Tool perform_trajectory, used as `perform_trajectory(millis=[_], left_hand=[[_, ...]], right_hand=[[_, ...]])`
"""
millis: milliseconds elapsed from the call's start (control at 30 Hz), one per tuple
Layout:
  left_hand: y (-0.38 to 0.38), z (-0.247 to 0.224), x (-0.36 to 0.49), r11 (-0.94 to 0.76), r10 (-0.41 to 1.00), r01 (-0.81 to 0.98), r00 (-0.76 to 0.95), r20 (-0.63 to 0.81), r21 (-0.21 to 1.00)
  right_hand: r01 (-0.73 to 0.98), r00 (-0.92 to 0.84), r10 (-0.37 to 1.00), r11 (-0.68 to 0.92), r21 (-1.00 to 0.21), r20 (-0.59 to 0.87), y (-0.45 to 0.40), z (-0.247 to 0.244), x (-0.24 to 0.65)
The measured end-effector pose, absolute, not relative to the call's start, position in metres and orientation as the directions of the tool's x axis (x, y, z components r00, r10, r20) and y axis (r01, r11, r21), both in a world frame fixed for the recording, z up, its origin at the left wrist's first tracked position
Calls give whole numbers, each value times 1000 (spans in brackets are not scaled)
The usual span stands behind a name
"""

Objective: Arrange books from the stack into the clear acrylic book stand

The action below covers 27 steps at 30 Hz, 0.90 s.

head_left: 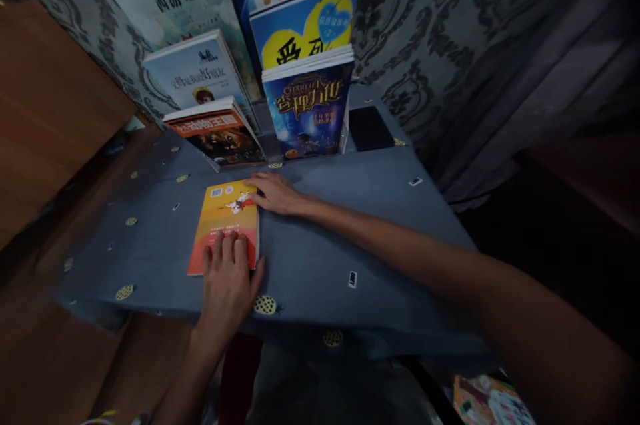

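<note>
An orange-yellow paperback book (pixel 220 211) lies back cover up on the table, its barcode towards the far edge. My left hand (pixel 227 281) rests on its lower part, fingers stretched over the cover and thumb along the right side. At the book's far right corner lies my right hand (pixel 277 193), fingers extended and thumb apart, touching the edge and cover. Its fingertips are partly hard to make out.
Behind the book stand several upright books, including a lion-covered book (pixel 220 135) and a dark blue book (pixel 310 108). A black flat object (pixel 371 129) lies right of them on the blue tablecloth (pixel 380 205). A colourful item (pixel 493 401) sits below the table, lower right.
</note>
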<state>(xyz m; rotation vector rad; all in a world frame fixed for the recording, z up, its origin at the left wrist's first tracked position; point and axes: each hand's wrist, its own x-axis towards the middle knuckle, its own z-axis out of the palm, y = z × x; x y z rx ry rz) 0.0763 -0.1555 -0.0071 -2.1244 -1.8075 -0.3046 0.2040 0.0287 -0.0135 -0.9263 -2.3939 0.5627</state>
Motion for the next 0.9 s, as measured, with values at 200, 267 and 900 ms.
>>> perform_trajectory(millis=[200, 267, 900], left_hand=[[-172, 17, -2, -407, 904, 913, 396, 158, 38], [-175, 27, -25, -408, 910, 908, 395, 128, 93], [-129, 1, 75, -252, 894, 963, 268, 360, -91]], right_hand=[[380, -513, 806, 522, -764, 296, 9, -9, 234], [261, -547, 788, 481, -837, 282, -3, -10, 247], [23, -520, 756, 478, -878, 398, -17, -6, 256]])
